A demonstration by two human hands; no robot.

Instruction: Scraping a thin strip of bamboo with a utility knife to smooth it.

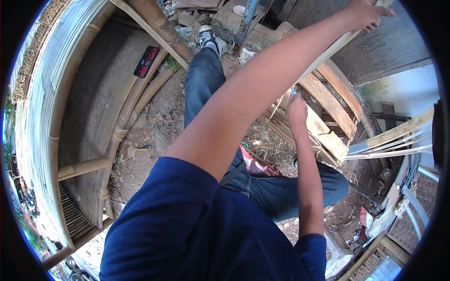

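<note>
My left arm reaches across to the upper right. My left hand is closed on the upper part of a long pale bamboo strip, its thumb sticking out. The strip slants down from there toward my right hand, which is closed near its lower part. A small blue bit shows at the fingers of my right hand; the rest of what it grips is hidden. Thin pale shavings hang beside that hand. Rough wooden planks lie just beyond it.
At the left stands a bamboo bench with a dark red-and-black phone on its edge. My outstretched leg lies between bench and planks. A red-and-white bag lies by my bent leg. Several pale strips jut in from the right.
</note>
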